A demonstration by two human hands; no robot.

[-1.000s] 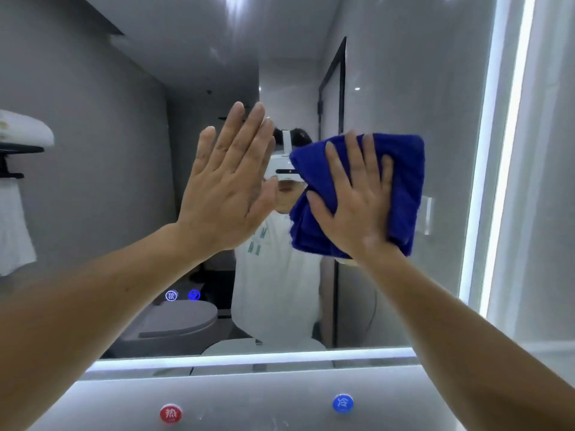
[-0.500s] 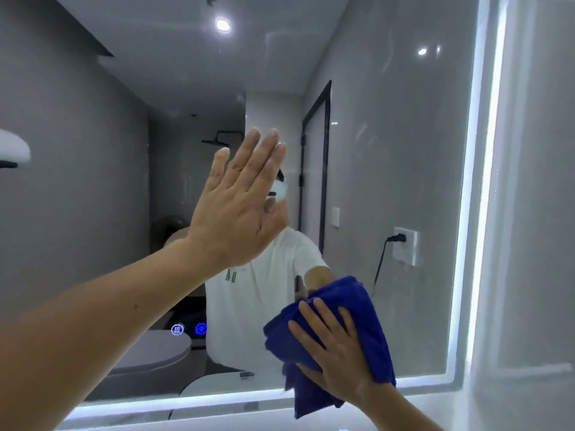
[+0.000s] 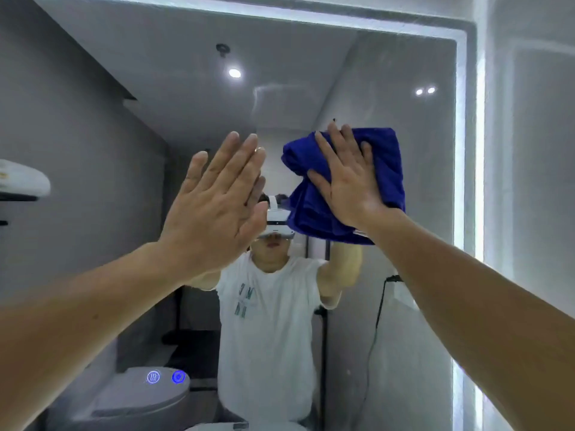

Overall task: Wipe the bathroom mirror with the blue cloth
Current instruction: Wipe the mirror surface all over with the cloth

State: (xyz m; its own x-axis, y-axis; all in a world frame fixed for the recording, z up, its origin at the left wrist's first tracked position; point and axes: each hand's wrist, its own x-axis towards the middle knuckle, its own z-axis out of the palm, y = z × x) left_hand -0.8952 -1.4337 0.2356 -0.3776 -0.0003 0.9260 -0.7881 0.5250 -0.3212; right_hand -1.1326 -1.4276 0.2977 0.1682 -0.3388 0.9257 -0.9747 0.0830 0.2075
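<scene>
The bathroom mirror (image 3: pixel 389 73) fills the view, framed by a lit white strip along its top and right edges. My right hand (image 3: pixel 345 185) presses the folded blue cloth (image 3: pixel 385 163) flat against the glass, upper right of centre, fingers spread over it. My left hand (image 3: pixel 214 209) rests flat on the mirror to the left of the cloth, fingers together, holding nothing. The glass reflects a person in a white T-shirt with both arms raised.
Two glowing blue touch buttons (image 3: pixel 165 377) sit low on the mirror's left part. A wall socket with a black cable (image 3: pixel 378 309) and a toilet show as reflections. A grey wall (image 3: pixel 535 181) stands right of the mirror's lit edge.
My right hand has swept the cloth from the mirror's bottom edge up to its upper right part. The view has tilted upward. My left hand stays flat on the glass.
</scene>
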